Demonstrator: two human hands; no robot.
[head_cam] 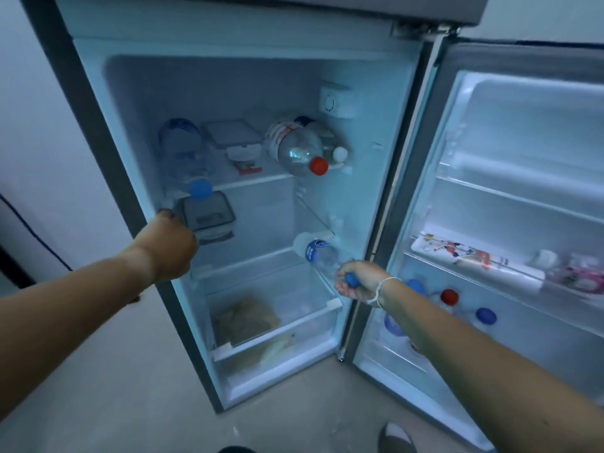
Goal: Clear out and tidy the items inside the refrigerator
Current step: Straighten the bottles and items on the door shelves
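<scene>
The refrigerator [98,132] stands open in front of me. My left hand [170,246] grips a clear lidded food container [209,217] at the left of the middle shelf. My right hand [358,282] is closed around the blue-capped neck of a small water bottle [318,253] lying on its side at the right of that shelf. On the top shelf lie a big blue-capped bottle [183,155], a flat lidded box [233,135] and a red-capped bottle [294,148] beside a white-capped one [340,154].
The crisper drawer [277,335] at the bottom holds a brownish bag. The open door [523,158] on the right carries a white carton [474,259] on a middle rack and several capped bottles [449,297] below. A grey wall is left of the fridge.
</scene>
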